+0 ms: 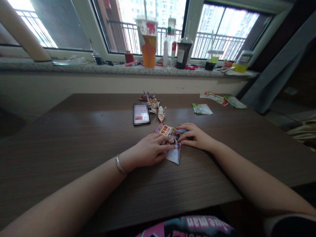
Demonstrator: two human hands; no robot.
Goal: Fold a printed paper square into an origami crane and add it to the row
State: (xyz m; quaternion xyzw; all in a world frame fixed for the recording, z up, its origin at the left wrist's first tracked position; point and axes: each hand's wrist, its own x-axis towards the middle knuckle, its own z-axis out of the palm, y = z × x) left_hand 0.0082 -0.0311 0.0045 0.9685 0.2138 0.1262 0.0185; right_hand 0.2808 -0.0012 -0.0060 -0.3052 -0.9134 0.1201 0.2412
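A colourful printed paper sheet, folded to a pointed shape, lies on the brown table in front of me. My left hand rests on its left side, fingers stretched out over the print; a silver bangle is on that wrist. At the right edge of the paper, my right hand lies with its fingers apart, the fingertips touching the sheet. Just beyond the paper are several folded paper pieces in a small heap. Beside them a phone lies flat, its screen lit and blurred.
Several small printed cards lie at the right rear, with more paper packets behind them. Along the stone windowsill stand a tall orange drink cup, a clear bottle, a dark drink cup and pens.
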